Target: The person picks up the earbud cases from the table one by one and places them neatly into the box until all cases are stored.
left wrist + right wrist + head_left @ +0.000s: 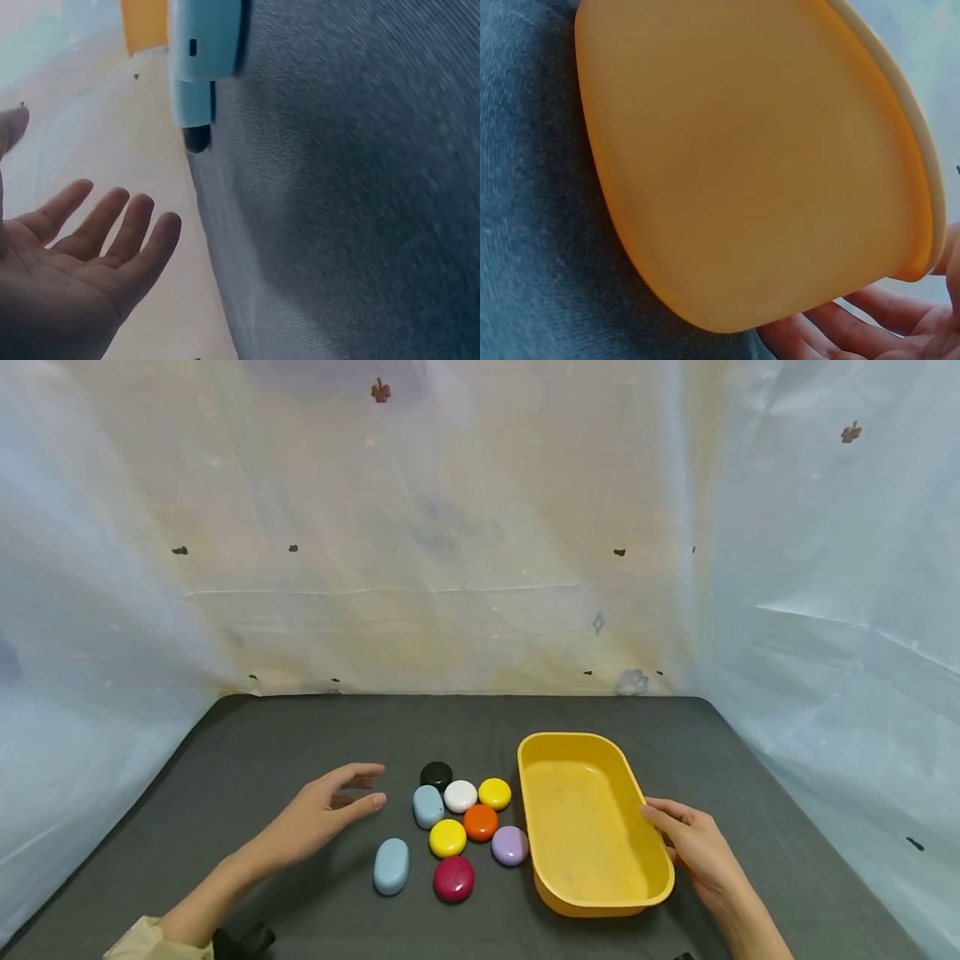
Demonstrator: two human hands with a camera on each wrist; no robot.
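Right of the relaxed, empty left hand [330,802], glossy pebbles [481,822] lie close to the yellow tray [588,827], which the right hand [695,850] pinches by its nearest side, likely for steadiness

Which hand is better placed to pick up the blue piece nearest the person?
Probably the left hand: it holds nothing and hovers near that blue piece, while the right hand grips the yellow tray, farther away.

The person's left hand [318,812] is raised, fingers [156,251] relaxed and slightly spread, thumb [363,808] apart; the right hand [697,847] pinches between thumb and fingers.
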